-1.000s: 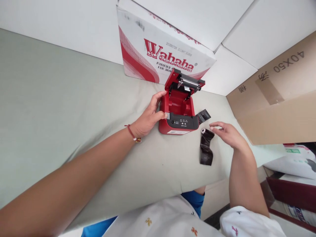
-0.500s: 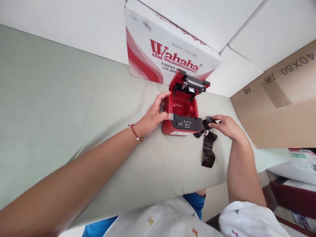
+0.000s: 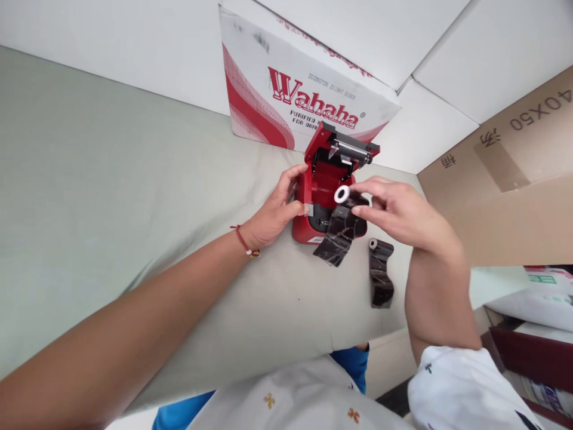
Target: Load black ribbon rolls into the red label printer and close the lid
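A red label printer [image 3: 302,229] stands on the cloth-covered table with its lid [image 3: 319,143] raised and its red inner compartment exposed. My left hand [image 3: 282,209] grips the printer's left side, thumb on the front corner and fingers along the side wall. Between the thumb and fingers of my right hand [image 3: 394,209] is a roll of black ribbon [image 3: 340,230] on a white core. It is held over the printer's front edge, its loose end hanging down in front and hiding part of the control panel. A second black ribbon roll [image 3: 381,269] lies partly unrolled on the cloth to the right.
Behind the printer a white and red Wahaha carton [image 3: 308,83] leans on the white wall. A large brown cardboard box [image 3: 505,179] stands at the right. The pale green cloth [image 3: 134,179] spreads over the table. White bags [image 3: 532,304] lie at the lower right.
My right hand has lifted one black ribbon roll from the cloth beside the printer and carried it left over the printer's front. My left hand stays on the printer.
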A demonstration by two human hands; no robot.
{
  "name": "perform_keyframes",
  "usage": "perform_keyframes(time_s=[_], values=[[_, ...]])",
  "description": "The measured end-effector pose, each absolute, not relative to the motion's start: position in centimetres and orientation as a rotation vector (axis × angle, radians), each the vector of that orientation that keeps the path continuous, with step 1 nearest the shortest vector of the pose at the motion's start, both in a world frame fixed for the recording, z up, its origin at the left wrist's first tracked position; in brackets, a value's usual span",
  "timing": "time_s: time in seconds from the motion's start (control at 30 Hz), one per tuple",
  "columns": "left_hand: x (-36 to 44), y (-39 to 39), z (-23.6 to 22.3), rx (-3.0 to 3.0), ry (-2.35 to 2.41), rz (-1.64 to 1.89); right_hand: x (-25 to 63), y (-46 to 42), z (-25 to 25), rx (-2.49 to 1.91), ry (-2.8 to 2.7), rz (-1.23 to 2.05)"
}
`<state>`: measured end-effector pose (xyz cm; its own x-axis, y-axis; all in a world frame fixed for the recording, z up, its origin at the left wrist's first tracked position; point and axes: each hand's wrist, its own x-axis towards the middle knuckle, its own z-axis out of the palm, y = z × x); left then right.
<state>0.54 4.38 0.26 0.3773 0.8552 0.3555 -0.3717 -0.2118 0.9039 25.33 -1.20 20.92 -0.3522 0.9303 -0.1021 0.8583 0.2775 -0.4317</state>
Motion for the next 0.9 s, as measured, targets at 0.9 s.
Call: perform_keyframes(time_s=[0.9], values=[[0.7, 4.0, 0.1, 1.341, 0.504, 1.211, 23.8, -6.7, 13.7, -1.217, -2.477, 0.166]])
